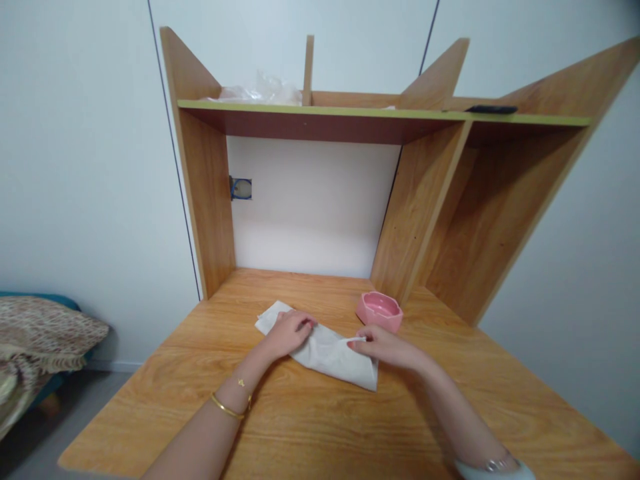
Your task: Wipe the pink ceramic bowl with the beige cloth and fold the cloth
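Forearms: both reach in from the near edge of the view; a gold bracelet (pixel 227 408) circles the left wrist, and a silver bracelet (pixel 501 463) sits by a pale sleeve (pixel 475 472) on the right.
Left hand (pixel 290 331): palm down on the cloth's left part, fingers curled; whether they grip any fabric, I cannot tell.
Right hand (pixel 377 345): thumb and fingers closed narrowly on a fold near the cloth's right end.
White cloth (pixel 334 355): folded into a long, creased strip, slanting across the tabletop (pixel 310 430) under both hands.
Pink bowl (pixel 380 312): upright, angular, with a notched rim, just beyond the right hand.
Shelf (pixel 350 115): raised behind, carrying clear plastic (pixel 267 92) at left and a dark flat object (pixel 493 109) at right.
Wall opening (pixel 243 189): square, with blue inside, beside the left wooden panel (pixel 207 200).
Patterned fabric (pixel 45 330): fringed, well apart, at far left.
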A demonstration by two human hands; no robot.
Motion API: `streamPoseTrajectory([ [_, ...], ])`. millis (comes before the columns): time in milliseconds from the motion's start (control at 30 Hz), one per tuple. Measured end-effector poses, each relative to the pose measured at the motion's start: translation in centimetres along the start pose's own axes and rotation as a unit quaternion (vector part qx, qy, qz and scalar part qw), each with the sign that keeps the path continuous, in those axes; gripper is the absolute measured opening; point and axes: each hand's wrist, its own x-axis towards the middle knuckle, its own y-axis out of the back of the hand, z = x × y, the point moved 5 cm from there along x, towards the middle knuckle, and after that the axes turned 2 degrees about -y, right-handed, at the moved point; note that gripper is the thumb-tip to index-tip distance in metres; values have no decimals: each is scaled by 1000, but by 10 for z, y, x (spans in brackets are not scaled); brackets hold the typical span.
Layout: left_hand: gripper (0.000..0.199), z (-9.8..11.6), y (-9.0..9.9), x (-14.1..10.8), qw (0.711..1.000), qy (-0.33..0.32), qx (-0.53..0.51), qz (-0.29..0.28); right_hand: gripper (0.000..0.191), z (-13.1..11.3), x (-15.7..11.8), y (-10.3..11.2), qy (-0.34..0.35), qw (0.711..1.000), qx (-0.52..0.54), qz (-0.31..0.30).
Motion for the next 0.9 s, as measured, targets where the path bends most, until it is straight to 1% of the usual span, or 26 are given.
streamPoseTrajectory([
  [67,25,-6,6,0,997,33,71,1,33,7,-5,3,-18,999,-22,-19],
  [200,23,-12,21,-3,988,64,137,20,33,21,-14,4,-28,997,-6,-67],
  [333,20,-20,32,-5,973,90,211,17,34,30,-17,3,-38,996,22,-80],
  [400,18,-24,33,-7,971,96,220,11,33,31,-17,4,-39,997,31,-63],
  [533,16,-30,32,-9,968,98,230,7,28,24,-17,8,-25,997,70,-3],
  [600,14,-31,32,-9,966,102,235,7,28,19,-18,8,-15,996,87,9],
  [700,12,-31,35,-8,963,116,242,15,28,17,-20,7,-10,995,95,-3],
  [833,15,-30,42,-6,955,148,255,43,28,22,-20,2,-27,995,76,-52],
  [900,15,-31,42,-6,950,159,262,53,28,26,-19,-1,-36,995,59,-66],
])
